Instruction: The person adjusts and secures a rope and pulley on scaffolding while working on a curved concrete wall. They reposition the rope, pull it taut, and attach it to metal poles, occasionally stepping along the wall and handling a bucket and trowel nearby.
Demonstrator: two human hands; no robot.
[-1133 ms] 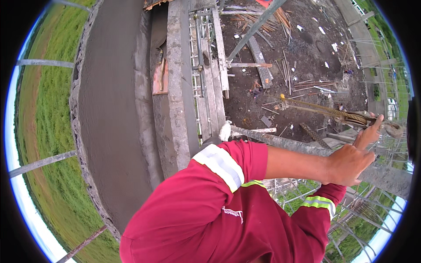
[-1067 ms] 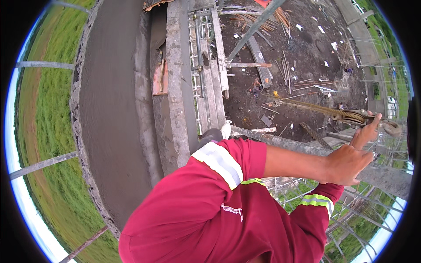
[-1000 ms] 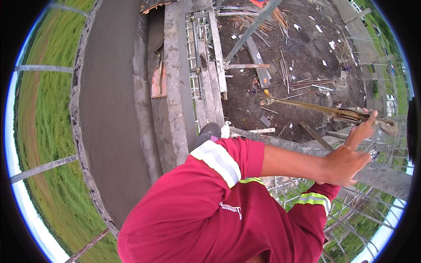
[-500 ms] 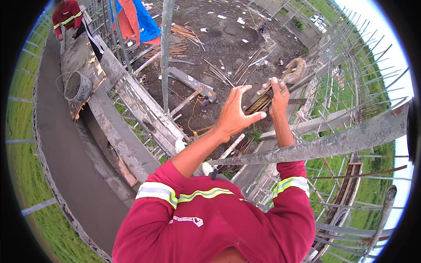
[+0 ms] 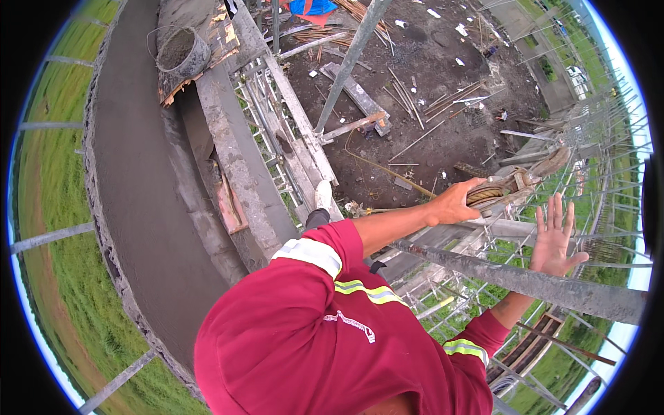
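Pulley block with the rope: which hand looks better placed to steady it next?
Probably the left hand: it is on the pulley block, thumb and fingers at either side of its end. The right hand is open, fingers spread, apart from it.

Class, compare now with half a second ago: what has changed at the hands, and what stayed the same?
The right hand has let go of the pulley block and moved to its lower right in the picture, fingers spread. The left hand, open by the block before, now grips it. The bucket stayed put.
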